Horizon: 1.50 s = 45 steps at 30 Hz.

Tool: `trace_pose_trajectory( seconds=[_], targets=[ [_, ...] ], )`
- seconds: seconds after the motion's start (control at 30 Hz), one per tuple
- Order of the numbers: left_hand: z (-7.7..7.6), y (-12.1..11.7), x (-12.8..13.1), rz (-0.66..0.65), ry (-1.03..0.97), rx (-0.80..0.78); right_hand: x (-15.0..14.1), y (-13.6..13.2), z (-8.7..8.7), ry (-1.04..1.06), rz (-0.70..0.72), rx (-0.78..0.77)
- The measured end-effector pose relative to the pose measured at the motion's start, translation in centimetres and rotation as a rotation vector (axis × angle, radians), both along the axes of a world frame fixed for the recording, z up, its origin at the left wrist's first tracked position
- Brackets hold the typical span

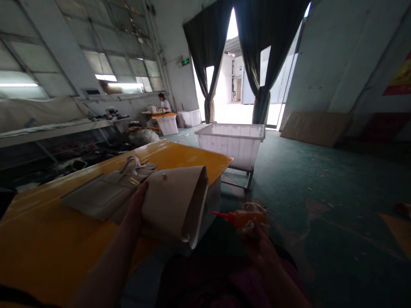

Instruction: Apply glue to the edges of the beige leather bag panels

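Over yellow table: left-hand fingers grip one leather panel; right-hand fingers grip one glue bottle.

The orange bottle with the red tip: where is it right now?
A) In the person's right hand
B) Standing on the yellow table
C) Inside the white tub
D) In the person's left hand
A. The right hand is wrapped around the orange bottle, while the left hand holds a curved cream bag piece.
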<state>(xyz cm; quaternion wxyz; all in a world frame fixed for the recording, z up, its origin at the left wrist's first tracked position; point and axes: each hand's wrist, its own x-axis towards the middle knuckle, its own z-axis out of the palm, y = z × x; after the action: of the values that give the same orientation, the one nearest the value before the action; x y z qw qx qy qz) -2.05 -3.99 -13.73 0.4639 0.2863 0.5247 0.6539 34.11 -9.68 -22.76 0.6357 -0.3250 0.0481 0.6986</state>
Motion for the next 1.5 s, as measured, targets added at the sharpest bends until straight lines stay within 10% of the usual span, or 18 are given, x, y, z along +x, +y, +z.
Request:
trace_pose_trajectory(
  seconds=[0.43,0.67,1.23,1.5],
  targets=[
    [-3.5,-1.3,0.6,-0.032,-0.214,-0.087,-2.6,9.9,-0.4,-0.347,-0.031,0.171],
    [-5.4,0.4,-0.8,-0.104,-0.404,-0.133,-2.6,10.0,-2.2,-0.487,0.005,0.184],
    [-5.1,0.6,-0.7,-0.090,-0.404,-0.048,-3.5,10.4,-1.4,-0.437,0.036,0.155],
    [-4.3,0.5,-0.2,-0.079,-0.437,-0.059,-2.7,9.3,-4.0,-0.415,0.122,0.206]
  ],
)
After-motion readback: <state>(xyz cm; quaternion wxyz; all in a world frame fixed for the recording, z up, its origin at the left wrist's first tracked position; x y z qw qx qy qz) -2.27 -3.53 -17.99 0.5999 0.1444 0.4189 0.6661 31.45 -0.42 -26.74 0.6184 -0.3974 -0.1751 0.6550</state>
